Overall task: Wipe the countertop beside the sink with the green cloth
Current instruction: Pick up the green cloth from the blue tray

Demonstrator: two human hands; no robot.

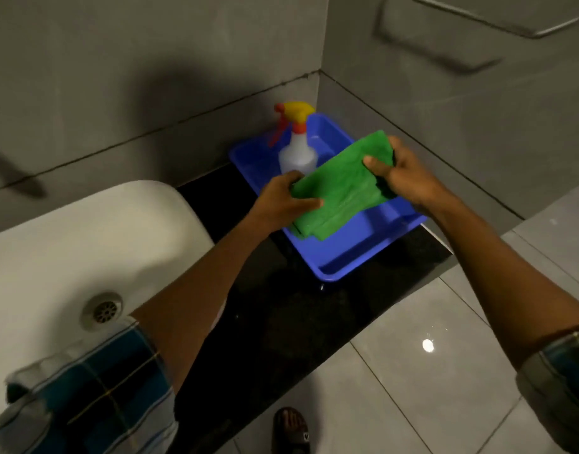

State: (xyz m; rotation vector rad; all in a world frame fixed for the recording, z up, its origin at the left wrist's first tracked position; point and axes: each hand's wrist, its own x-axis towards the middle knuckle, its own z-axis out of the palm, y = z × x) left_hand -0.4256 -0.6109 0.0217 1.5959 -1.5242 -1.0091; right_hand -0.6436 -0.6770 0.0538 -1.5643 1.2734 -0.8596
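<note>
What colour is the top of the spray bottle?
Yellow, with a red trigger and collar, on the spray bottle; head view.

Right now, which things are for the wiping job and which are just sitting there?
For the job: green cloth, held by left hand and right hand; black countertop; sink.
Just sitting: spray bottle, blue tray, towel bar.

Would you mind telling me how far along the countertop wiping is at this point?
Done: the green cloth is picked up. In hand: left hand and right hand hold it above the blue tray, beside the spray bottle. Left: the cloth hasn't touched the black countertop by the sink, so all wiping remains.
</note>
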